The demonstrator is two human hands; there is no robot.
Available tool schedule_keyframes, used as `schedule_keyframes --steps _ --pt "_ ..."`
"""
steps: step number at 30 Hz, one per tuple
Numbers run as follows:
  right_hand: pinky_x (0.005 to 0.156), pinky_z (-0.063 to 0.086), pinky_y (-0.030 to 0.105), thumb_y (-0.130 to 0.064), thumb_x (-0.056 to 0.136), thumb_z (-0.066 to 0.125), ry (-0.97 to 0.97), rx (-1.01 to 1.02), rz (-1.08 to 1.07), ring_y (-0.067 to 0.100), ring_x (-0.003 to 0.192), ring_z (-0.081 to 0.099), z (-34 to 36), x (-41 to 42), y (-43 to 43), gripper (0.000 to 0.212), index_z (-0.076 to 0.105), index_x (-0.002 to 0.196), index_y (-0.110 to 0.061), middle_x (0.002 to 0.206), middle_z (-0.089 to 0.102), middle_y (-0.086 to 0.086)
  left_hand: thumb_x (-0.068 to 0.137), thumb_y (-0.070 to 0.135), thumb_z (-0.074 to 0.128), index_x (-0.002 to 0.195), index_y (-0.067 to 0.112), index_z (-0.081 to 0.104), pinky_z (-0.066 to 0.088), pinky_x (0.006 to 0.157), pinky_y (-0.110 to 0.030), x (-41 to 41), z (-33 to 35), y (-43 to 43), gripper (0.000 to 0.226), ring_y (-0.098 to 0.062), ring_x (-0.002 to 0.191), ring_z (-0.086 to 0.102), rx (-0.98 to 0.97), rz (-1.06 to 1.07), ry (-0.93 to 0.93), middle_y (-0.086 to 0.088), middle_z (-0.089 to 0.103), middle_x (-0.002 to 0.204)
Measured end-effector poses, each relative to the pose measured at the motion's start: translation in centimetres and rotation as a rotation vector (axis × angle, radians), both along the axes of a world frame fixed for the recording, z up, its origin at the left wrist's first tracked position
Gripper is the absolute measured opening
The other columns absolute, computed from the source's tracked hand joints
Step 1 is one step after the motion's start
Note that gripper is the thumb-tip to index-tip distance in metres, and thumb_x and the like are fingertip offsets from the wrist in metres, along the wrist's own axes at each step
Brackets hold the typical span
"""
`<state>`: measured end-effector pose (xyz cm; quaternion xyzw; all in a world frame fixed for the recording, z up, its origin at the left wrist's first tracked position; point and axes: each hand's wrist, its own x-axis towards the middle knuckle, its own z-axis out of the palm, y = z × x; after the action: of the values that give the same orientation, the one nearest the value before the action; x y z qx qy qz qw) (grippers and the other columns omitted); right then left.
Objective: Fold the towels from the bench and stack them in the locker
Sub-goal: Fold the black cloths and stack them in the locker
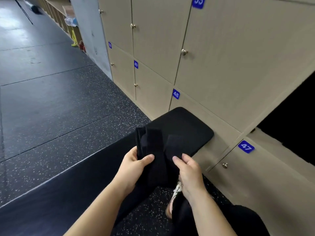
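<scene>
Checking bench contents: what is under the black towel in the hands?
The black bench cushion shows past the black towel. The part directly beneath, and the fingers of the left hand, are covered by the cloth.

Floor point(51, 116): dark rubber tiles with pale speckles, seams visible, glare at far left. Grey pillar point(88, 31) stands beside open wooden shelving point(56, 12) that holds a clear plastic bag point(70, 21). A yellow item point(73, 39) and red items point(82, 46) sit at the shelving's base, type unclear. Thin black tripod leg point(23, 11) at far left. Closed beige doors carry round metal knobs point(184, 52) and blue plates 47 point(246, 146), 48 point(175, 94), 49 point(135, 64).
</scene>
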<state>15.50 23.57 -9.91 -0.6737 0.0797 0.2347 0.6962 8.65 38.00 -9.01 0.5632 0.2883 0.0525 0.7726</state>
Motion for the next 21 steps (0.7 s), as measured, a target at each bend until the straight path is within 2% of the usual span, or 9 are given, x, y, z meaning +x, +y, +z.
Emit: schedule_keyframes --steps 2,4,6,8,10,13,18,21 --pt "0.1 0.049 0.044 -0.019 0.084 0.068 0.014 0.069 -0.063 0.022 0.111 0.064 1.6 0.4 -3.1 0.048 0.056 0.129 -0.009 0.121 0.067 0.008 0.09 -0.002 0.063 0.112 0.006 0.063 0.056 0.089 -0.048 1.1 1.5 -2.4 0.024 -0.033 0.098 0.071 -0.008 -0.059 -0.037 -0.016 0.074 0.104" --pt "0.097 0.051 0.046 -0.011 0.089 0.063 0.027 0.131 -0.136 0.026 0.107 0.067 3.3 0.6 -6.6 0.039 0.058 0.127 -0.006 0.114 0.07 0.011 0.09 -0.001 0.064 0.113 0.007 0.063 0.056 0.09 -0.048 2.2 2.7 -5.1 0.025 -0.032 0.097 0.072 -0.012 -0.12 -0.06 -0.014 0.074 0.104" --pt "0.083 0.058 0.041 -0.003 0.093 0.055 0.01 0.182 -0.165 0.026 0.096 0.07 5.2 0.5 -10.3 0.022 0.065 0.112 -0.004 0.103 0.073 0.013 0.09 0.0 0.065 0.114 0.009 0.063 0.056 0.09 -0.05 3.4 3.6 -8.2 0.026 -0.031 0.097 0.072 -0.014 -0.178 -0.076 -0.013 0.074 0.104" --pt "0.063 0.058 0.029 -0.001 0.093 0.052 -0.027 0.22 -0.19 0.022 0.081 0.073 6.9 0.2 -14.0 0.018 0.068 0.101 -0.005 0.091 0.075 0.012 0.09 0.001 0.066 0.114 0.011 0.063 0.056 0.089 -0.052 4.5 4.4 -11.3 0.026 -0.031 0.095 0.072 -0.014 -0.235 -0.089 -0.012 0.074 0.103" --pt "0.056 0.056 0.025 0.0 0.094 0.052 -0.047 0.231 -0.257 0.019 0.074 0.073 8.1 -0.1 -17.6 0.017 0.067 0.101 -0.003 0.087 0.075 0.011 0.089 0.003 0.067 0.113 0.013 0.063 0.057 0.088 -0.052 5.6 5.1 -14.4 0.026 -0.03 0.093 0.073 -0.015 -0.286 -0.094 -0.011 0.075 0.101" --pt "0.058 0.055 0.027 0.001 0.092 0.055 -0.06 0.213 -0.398 0.019 0.073 0.071 9.3 -0.1 -22.6 0.015 0.067 0.1 -0.005 0.085 0.075 0.009 0.089 0.005 0.069 0.113 0.015 0.064 0.057 0.088 -0.052 7.1 6.0 -19.0 0.027 -0.03 0.094 0.073 -0.028 -0.369 -0.099 -0.009 0.075 0.102" --pt "0.066 0.052 0.028 0.003 0.09 0.055 -0.101 0.17 -0.526 0.02 0.08 0.068 10.2 -0.2 -29.2 0.018 0.068 0.087 -0.008 0.087 0.073 0.007 0.09 0.004 0.067 0.114 0.016 0.064 0.056 0.087 -0.054 9.2 7.1 -26.1 0.027 -0.032 0.095 0.072 -0.055 -0.476 -0.098 -0.009 0.075 0.102" --pt "0.074 0.052 0.031 0.005 0.089 0.056 -0.08 0.171 -0.605 0.022 0.084 0.066 10.4 0.1 -32.2 0.019 0.07 0.096 -0.005 0.093 0.073 0.009 0.091 0.0 0.064 0.113 0.015 0.064 0.06 0.078 -0.048 10.4 7.5 -29.6 0.027 -0.03 0.09 0.073 -0.076 -0.51 -0.087 -0.01 0.076 0.099"
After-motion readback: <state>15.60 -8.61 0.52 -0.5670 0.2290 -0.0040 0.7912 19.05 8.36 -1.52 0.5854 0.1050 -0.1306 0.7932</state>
